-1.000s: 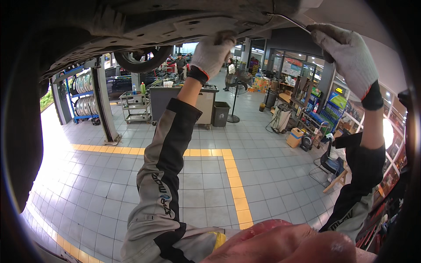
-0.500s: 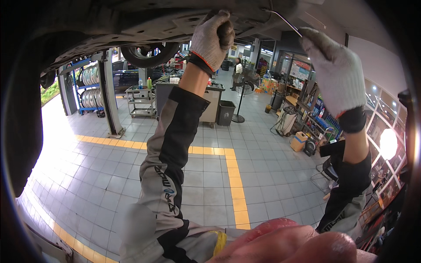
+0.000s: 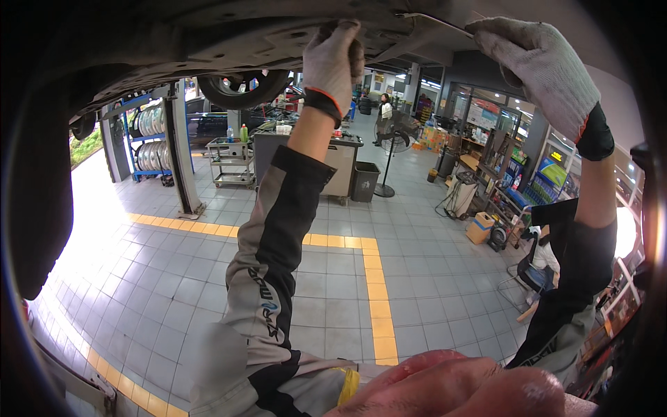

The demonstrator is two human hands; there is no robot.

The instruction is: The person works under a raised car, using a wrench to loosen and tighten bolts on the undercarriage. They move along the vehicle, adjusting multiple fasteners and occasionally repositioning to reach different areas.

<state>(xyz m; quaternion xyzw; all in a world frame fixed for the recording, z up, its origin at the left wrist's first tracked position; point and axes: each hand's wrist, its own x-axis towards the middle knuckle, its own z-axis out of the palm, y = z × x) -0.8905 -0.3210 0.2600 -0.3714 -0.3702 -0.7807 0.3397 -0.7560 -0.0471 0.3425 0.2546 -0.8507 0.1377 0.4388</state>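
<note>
While both gloved hands reach overhead, left hand (image 3: 333, 59) is curled against the car underbody (image 3: 229, 35), right hand (image 3: 538, 66) closed on a thin metal rod (image 3: 434, 22) running left twd it, btwn them.

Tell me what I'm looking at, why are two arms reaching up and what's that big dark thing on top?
The picture comes from a camera worn on a person's head, tilted upward, so the edges look bent. The two arms are that person's own, in grey-and-black sleeves and knitted work gloves. The dark thing overhead is the underside of a car, raised above a tiled workshop floor with a yellow line. You can see one of its tyres. The left hand presses up against the underside; whether it grips anything there, I cannot tell. The right hand holds a thin metal tool against it. Behind are a rack of tyres, a cart, a bin and another person far off.
</note>
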